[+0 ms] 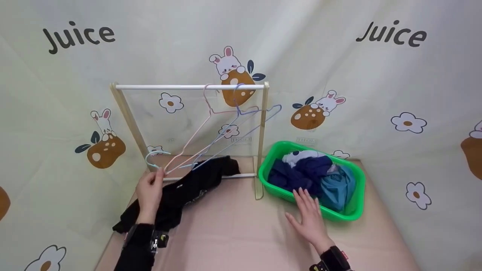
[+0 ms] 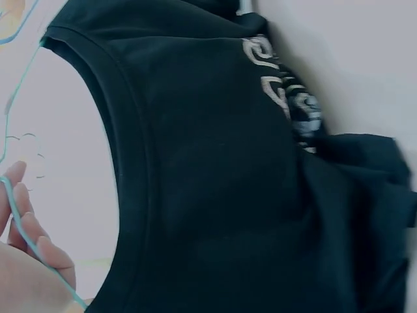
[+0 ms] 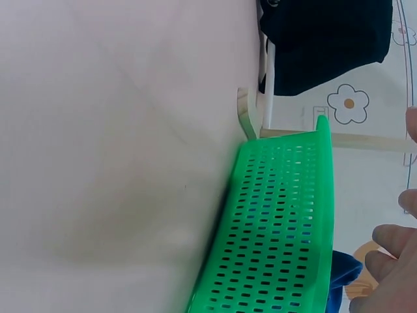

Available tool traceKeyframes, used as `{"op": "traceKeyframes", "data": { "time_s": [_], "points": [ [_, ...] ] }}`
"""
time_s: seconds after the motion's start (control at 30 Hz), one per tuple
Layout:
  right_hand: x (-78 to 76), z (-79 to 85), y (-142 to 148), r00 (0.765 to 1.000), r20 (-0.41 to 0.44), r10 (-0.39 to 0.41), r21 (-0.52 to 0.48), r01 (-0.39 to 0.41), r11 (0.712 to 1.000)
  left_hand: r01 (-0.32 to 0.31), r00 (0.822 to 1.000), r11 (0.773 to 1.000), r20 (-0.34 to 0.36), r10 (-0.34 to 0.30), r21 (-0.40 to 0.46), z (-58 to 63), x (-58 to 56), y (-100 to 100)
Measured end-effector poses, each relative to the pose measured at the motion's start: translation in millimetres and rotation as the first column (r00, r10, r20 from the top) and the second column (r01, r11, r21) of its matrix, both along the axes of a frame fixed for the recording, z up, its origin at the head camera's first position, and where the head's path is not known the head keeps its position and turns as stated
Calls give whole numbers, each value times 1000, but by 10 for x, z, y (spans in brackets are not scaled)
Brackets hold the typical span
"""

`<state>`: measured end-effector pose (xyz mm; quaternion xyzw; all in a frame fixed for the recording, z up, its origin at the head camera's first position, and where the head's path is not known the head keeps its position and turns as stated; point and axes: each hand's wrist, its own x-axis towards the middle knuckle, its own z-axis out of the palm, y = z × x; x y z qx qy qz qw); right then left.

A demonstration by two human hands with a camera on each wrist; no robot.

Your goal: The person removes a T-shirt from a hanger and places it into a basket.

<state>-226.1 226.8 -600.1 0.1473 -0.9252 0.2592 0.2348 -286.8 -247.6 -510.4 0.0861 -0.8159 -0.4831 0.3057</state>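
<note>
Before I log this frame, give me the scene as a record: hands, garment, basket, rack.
left: left hand grips light blue hanger
garment: black shirt, on that hanger, light print
right: right hand, fingers extended at green basket, near side; contact unclear
basket contents: navy cloth, teal cloth, white cloth
rack bar: pink hanger, purple hanger

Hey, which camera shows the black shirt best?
The left wrist view: the black shirt fills most of it, with neckline and pale print close up. The head view shows it smaller and bunched; the right wrist view catches only part, at the top.
</note>
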Motion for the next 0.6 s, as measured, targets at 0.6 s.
{"op": "traceKeyframes", "data": {
  "time_s": [0.6],
  "points": [
    [-4, -19, -275, 993, -40, 108, -11, -108, 994, 136, 904, 971, -377, -203, -197, -544, 184, 374]
  ]
}}
